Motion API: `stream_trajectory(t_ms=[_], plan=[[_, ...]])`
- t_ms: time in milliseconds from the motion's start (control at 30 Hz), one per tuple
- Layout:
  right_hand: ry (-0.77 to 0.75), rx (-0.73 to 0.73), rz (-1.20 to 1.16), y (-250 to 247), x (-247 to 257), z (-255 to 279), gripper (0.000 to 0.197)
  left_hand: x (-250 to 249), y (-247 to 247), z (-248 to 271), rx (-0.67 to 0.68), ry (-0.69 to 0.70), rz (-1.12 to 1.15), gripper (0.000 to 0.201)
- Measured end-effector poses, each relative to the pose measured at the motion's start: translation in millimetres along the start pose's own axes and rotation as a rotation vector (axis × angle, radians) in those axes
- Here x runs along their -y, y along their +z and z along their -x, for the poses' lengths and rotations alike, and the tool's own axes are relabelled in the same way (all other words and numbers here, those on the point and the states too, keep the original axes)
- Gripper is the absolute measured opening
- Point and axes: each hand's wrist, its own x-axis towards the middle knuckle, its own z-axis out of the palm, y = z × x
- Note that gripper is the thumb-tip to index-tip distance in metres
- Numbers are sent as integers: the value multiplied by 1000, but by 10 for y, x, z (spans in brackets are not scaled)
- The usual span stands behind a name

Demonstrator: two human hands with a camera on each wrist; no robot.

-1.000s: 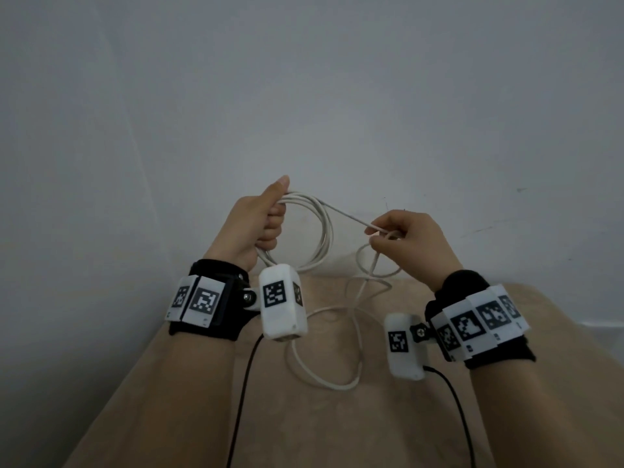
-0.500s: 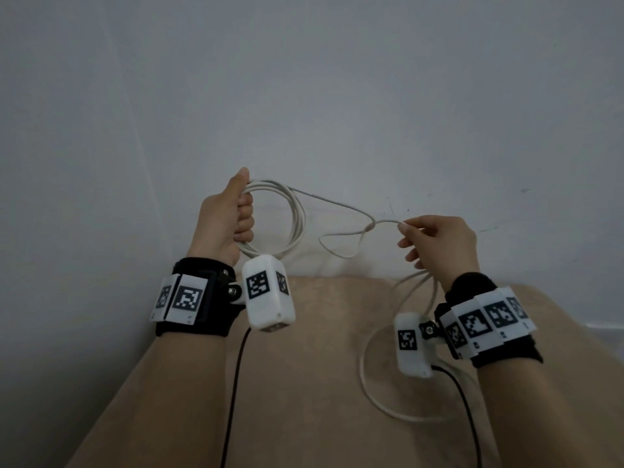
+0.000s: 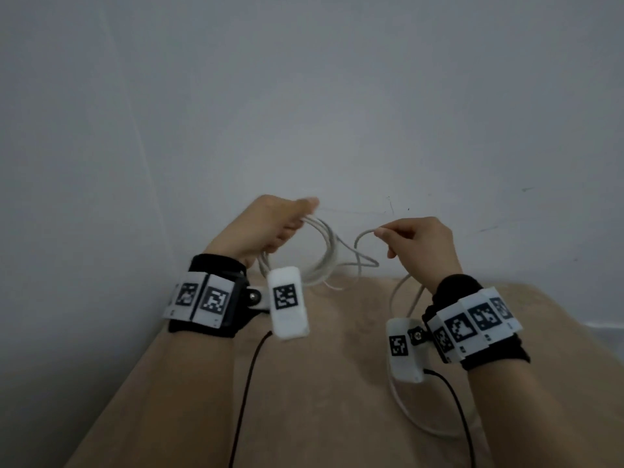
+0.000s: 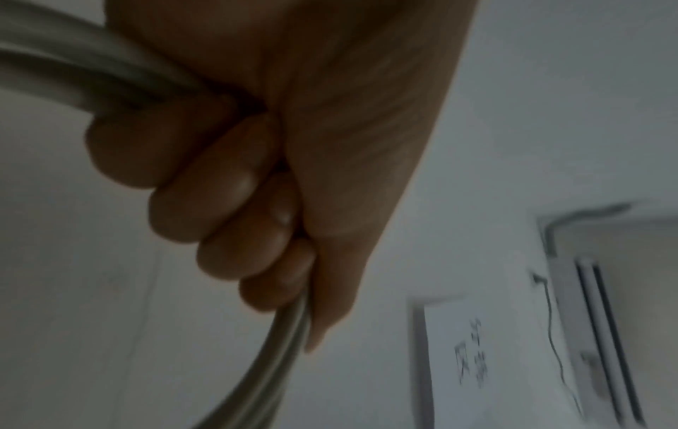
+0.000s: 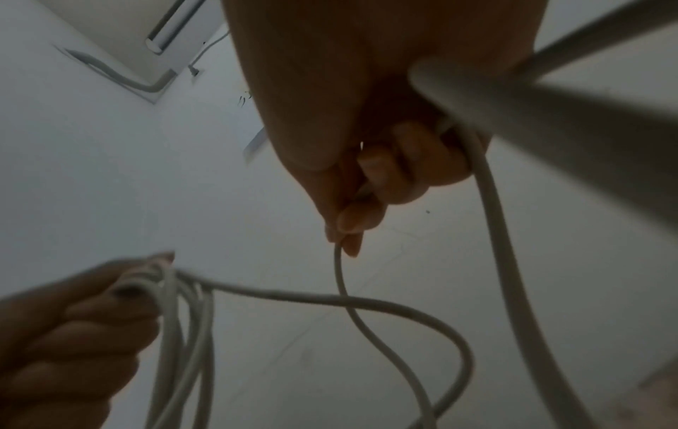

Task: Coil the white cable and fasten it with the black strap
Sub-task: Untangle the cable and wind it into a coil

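Note:
My left hand (image 3: 270, 231) grips several loops of the white cable (image 3: 329, 251) held up above the beige surface; in the left wrist view its fingers (image 4: 220, 185) curl round the cable (image 4: 88, 72). My right hand (image 3: 418, 244) pinches a free stretch of the same cable (image 3: 363, 235) between thumb and forefinger. From there the cable (image 5: 381, 302) crosses over itself and runs to the coil (image 5: 176, 333). Another length drops past my right wrist to the surface (image 3: 435, 430). No black strap is in view.
A beige cloth-covered surface (image 3: 320, 383) lies below my hands, against a plain grey wall (image 3: 304, 113). Thin black leads (image 3: 250, 383) hang from both wrist cameras. An air conditioner (image 5: 146, 26) shows high on the wall.
Both hands have moved closer together. The left hand with the coil has shifted right and down, and the stretch between the hands has slackened into a crossed loop.

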Motion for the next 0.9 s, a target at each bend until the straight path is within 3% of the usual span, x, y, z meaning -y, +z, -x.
stream_trajectory(t_ms=[133,233,333,467,600,700,800,900], plan=[[-10,10,80,99,9,34,20,-105,351,56,345,111,-125,55],[64,-46,134,57,-69,5,26,-136,399,92,453,158,-46,51],[155,-85,188,-52,-163,-37,25,-163,206,94,327,154,270,43],[218,-10,298,-103,-224,-15,20,-158,-225,104,179,216,650,58],[206,65,490,-22,-204,-2,28,-81,-357,69,-24,188,694,60],[-2,115,512,7,-169,-28,38,-8,-205,-43,-99,78,685,59],[-161,97,198,1,3,0,26,41,-79,-102,-120,39,652,53],[-86,203,-274,22,199,45,33,47,-74,-114,-129,51,702,53]])
